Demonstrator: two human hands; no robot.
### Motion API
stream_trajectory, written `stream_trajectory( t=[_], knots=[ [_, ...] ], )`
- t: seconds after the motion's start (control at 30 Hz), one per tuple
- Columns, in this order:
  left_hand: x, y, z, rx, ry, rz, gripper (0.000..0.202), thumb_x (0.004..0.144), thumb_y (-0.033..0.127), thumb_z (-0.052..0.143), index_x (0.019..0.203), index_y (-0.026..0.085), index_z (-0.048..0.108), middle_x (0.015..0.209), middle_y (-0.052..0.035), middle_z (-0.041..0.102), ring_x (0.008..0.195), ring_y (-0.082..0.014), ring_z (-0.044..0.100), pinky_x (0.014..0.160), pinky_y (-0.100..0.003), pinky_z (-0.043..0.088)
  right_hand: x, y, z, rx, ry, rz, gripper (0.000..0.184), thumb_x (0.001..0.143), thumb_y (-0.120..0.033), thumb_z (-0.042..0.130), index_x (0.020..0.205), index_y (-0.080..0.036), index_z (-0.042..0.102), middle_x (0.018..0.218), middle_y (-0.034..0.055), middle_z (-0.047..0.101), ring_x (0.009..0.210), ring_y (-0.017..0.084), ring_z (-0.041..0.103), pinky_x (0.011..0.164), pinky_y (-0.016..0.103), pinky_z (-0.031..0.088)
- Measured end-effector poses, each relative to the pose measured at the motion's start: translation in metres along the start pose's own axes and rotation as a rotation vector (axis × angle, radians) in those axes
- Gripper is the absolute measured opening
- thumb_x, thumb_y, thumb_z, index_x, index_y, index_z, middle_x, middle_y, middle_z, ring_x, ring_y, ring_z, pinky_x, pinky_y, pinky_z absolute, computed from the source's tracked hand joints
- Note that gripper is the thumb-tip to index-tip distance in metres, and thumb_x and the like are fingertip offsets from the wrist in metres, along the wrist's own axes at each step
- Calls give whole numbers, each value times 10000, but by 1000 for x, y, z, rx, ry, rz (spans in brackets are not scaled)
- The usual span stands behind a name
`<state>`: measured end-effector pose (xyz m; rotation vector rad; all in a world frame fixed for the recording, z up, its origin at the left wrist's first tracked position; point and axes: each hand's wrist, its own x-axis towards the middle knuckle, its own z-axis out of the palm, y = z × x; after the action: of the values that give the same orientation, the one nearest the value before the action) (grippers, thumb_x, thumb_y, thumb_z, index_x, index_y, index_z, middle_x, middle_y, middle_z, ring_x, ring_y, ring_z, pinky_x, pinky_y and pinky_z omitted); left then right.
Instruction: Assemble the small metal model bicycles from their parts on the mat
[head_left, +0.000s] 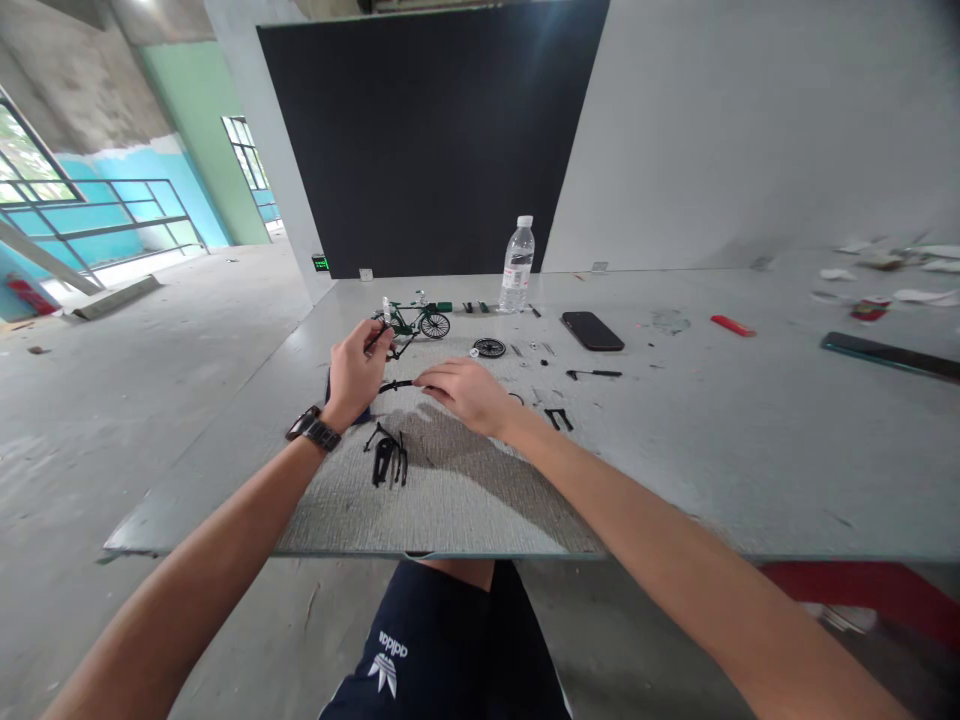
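Your left hand [356, 372], left of centre in the frame, pinches a thin black part [403, 348]; your right hand [466, 392], at the centre, has its fingertips closed on one end of a curved black strip [396, 385]. The green model bicycle [414, 320] stands just beyond your left fingers, which cover part of it. Near your right hand lie a spoked wheel [490, 347] and, to its right, a forked black piece [559, 418]. Loose black parts [387, 456] sit below your left hand, and a dark blue object [363, 412] is half hidden by it. Farther back are a clear bottle [517, 265], a black phone [592, 331] and a red object [733, 325]. Your shorts [420, 640], bottom centre, read "adidas", upside down; the bottle's label is too small to read.
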<state>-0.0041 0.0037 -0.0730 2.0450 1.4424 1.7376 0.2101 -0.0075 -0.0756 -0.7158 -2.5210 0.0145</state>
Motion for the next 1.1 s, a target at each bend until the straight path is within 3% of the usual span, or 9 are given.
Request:
stream_trajectory(
  t=[0.17,0.37,0.5,0.67,0.8,1.1],
  knots=[
    [1,-3,4,-158,2,-193,170,942,365,627,883,206,632,771,-36,724,606,-135,662,554,-238,510,-5,4,-13,137,220,29,305,1052,-253,483,1227,-196,726,1155,71,770,1071,241,684,934,422,524],
    [-6,0,14,-475,-90,-316,228,905,416,674,927,195,625,829,-53,738,629,-135,701,479,-203,526,-5,2,-18,345,555,286,259,993,-337,580,1108,-187,757,1071,90,782,922,222,715,837,393,573],
    [-12,4,19,-539,-97,-316,252,869,419,715,921,183,643,865,-75,757,698,-150,732,509,-207,577,-4,5,-15,525,678,425,254,955,-391,621,1055,-192,745,1048,90,777,902,212,715,806,377,579],
    [-17,7,23,-596,-115,-254,242,849,392,734,909,166,674,880,-73,757,767,-160,739,630,-268,650,-2,5,-10,715,641,483,263,921,-393,657,1060,-181,726,1001,94,776,866,199,707,761,348,558],
    [-18,8,25,-646,-119,-232,254,850,398,741,889,157,673,850,-68,753,785,-163,746,734,-317,668,-1,1,-9,704,586,513,258,903,-388,658,1048,-188,733,927,76,750,745,169,635,652,312,499],
    [-20,10,27,-666,-122,-263,317,841,447,746,916,165,624,825,-65,747,773,-183,756,733,-351,668,0,2,4,801,509,497,302,912,-437,640,1079,-200,724,772,33,669,652,149,568,602,292,458]
  ],
)
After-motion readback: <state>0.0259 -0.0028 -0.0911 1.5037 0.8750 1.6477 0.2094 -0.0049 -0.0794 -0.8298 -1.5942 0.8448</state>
